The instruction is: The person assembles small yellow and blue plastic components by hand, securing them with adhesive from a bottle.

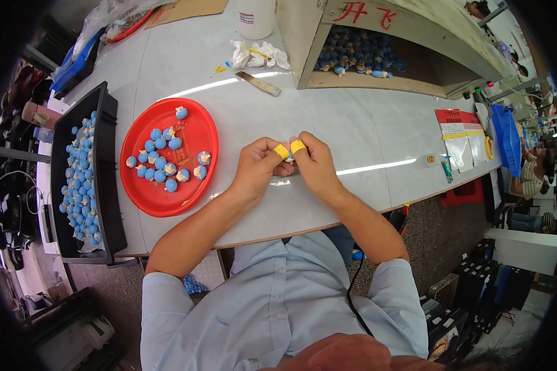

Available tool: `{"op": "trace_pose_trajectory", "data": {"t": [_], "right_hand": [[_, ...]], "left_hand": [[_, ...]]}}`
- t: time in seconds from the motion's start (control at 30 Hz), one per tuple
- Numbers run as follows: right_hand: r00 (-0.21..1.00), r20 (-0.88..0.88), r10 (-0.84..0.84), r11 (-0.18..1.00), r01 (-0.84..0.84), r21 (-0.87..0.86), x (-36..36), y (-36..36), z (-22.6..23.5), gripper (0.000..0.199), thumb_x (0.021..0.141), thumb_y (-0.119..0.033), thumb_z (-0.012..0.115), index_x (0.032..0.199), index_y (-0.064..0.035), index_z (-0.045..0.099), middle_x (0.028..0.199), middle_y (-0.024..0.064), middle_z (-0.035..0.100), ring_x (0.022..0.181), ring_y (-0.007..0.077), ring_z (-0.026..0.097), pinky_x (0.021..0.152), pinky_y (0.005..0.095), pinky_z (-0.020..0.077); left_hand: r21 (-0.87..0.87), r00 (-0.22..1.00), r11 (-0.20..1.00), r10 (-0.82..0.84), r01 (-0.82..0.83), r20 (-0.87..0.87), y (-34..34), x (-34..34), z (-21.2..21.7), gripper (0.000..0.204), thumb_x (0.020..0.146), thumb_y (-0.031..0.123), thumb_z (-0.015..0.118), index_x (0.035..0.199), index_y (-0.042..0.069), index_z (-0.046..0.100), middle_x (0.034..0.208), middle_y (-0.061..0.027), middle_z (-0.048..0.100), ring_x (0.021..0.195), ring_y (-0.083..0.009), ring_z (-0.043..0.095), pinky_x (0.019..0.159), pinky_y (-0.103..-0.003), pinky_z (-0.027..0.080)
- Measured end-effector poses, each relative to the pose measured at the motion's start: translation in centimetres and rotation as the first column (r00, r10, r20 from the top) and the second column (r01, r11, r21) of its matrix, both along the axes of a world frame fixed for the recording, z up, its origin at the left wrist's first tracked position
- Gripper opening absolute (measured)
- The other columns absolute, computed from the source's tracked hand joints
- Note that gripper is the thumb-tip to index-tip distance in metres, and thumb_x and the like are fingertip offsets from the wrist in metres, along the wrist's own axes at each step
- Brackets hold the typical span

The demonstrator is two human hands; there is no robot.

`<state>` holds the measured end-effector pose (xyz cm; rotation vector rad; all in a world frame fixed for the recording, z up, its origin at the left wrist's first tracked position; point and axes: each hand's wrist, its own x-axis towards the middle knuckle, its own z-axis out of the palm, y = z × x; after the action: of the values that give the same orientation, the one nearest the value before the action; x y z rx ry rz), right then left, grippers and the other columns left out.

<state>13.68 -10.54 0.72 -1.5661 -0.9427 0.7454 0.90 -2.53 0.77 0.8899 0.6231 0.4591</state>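
Hands meet over the pale surface [365, 123], a little right of the red tray; my left hand [258, 166] and my right hand [314, 162] are both closed, fingertips pinched together on one small piece [289, 156] held between them, clear of the surface; yellow tape wraps a fingertip on each hand; the piece itself is mostly hidden by my fingers, so I cannot tell its form, only a pale and bluish bit showing.

Round red tray [192, 133] lies just left of my left hand, holding a loose cluster of small blue figures [161, 162], some with cream parts; black bin [108, 179] sits at the left edge of the surface beside the tray, filled with many more of the same blue figures.

Open box [303, 43] stands at the far side, on its side, more blue figures heaped within; crumpled white tissue [258, 54] and a flat metal blade [259, 83] lie before it, well apart from my hands.
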Motion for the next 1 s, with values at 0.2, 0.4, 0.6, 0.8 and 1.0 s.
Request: {"op": "trace_pose_trajectory", "data": {"t": [0.2, 0.4, 0.6, 0.8, 1.0], "right_hand": [[1.000, 0.017, -0.012, 0.999, 0.012, 0.043, -0.20, -0.04, -0.34, 0.028, 0.094, -0.016, 0.053, 0.072, -0.0018, 0.042, 0.058, 0.0043, 0.044, 0.056, 0.0095, 0.037, 0.049, 0.0298, 0.0348], [0.999, 0.032, -0.026, 0.999, 0.025, 0.026, -0.30, -0.01, -0.21, 0.028, 0.094, -0.017, 0.052, 0.072, -0.0020, 0.042, 0.057, 0.0051, 0.044, 0.055, 0.0102, 0.037, 0.049, 0.0304, 0.0347], [0.998, 0.048, -0.044, 0.999, 0.043, 0.031, -0.45, 0.02, -0.04, 0.029, 0.094, -0.017, 0.052, 0.072, -0.0017, 0.042, 0.057, 0.0052, 0.044, 0.055, 0.0104, 0.037, 0.049, 0.0309, 0.0344], [0.998, 0.031, -0.049, 0.997, 0.047, 0.056, -0.39, 0.16, -0.28, 0.029, 0.094, -0.017, 0.052, 0.071, -0.0015, 0.042, 0.056, 0.0045, 0.043, 0.054, 0.0100, 0.037, 0.049, 0.0304, 0.0341], [0.995, 0.051, -0.083, 0.995, 0.079, 0.066, -0.51, 0.28, -0.12, 0.030, 0.095, -0.016, 0.052, 0.070, -0.0021, 0.042, 0.056, 0.0025, 0.043, 0.054, 0.0086, 0.037, 0.048, 0.0293, 0.0344]], "left_hand": [[0.032, 1.000, 0.999, 0.004, -0.003, -0.013, -0.18, 0.01, 0.09, 0.011, 0.092, 0.012, 0.060, 0.092, 0.001, 0.059, 0.083, -0.0098, 0.066, 0.069, -0.0147, 0.064, 0.063, -0.025, 0.051], [0.042, 0.999, 0.999, 0.009, -0.007, -0.033, -0.22, 0.11, 0.18, 0.012, 0.092, 0.014, 0.061, 0.092, 0.002, 0.058, 0.082, -0.0090, 0.065, 0.069, -0.0142, 0.064, 0.062, -0.024, 0.050], [0.065, 1.000, 0.998, -0.001, 0.003, -0.027, -0.28, 0.12, 0.21, 0.013, 0.094, 0.017, 0.058, 0.093, 0.003, 0.059, 0.081, -0.0072, 0.065, 0.070, -0.0139, 0.064, 0.063, -0.023, 0.050], [0.057, 1.000, 0.998, -0.001, 0.003, -0.020, -0.16, 0.16, 0.10, 0.014, 0.094, 0.017, 0.058, 0.093, 0.003, 0.059, 0.081, -0.0076, 0.066, 0.070, -0.0138, 0.065, 0.063, -0.023, 0.049], [0.099, 0.998, 0.995, 0.005, 0.002, -0.066, -0.02, 0.22, 0.32, 0.015, 0.095, 0.019, 0.059, 0.096, 0.004, 0.059, 0.085, -0.0071, 0.067, 0.072, -0.0130, 0.065, 0.063, -0.022, 0.048]]}}
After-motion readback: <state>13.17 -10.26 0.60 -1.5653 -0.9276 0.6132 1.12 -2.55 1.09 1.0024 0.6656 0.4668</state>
